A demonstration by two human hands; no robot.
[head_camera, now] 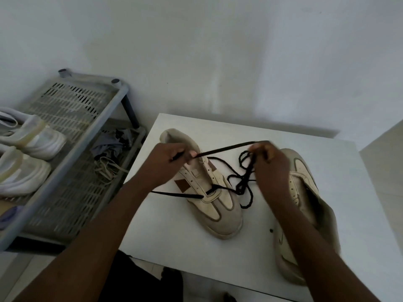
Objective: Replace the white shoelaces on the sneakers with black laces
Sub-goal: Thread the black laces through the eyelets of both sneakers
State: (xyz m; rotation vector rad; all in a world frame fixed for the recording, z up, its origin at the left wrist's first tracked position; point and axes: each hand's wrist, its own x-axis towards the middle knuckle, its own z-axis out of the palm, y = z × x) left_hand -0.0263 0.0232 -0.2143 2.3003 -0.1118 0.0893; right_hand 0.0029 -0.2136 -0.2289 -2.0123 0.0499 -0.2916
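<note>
While black lace (226,148) is stretching over the sneaker (218,214), left hand (168,159) is pinching one part. Right hand (270,164) is gripping another, fingers curled.

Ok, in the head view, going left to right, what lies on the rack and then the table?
A pair of white shoes → loose pale laces → sneaker threaded with the black lace → second sneaker.

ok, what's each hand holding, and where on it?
Both hold the black lace. Left hand pinches it near one tip; right hand grips it further along, above its loose tangle. Exact spot there is blurred.
</note>
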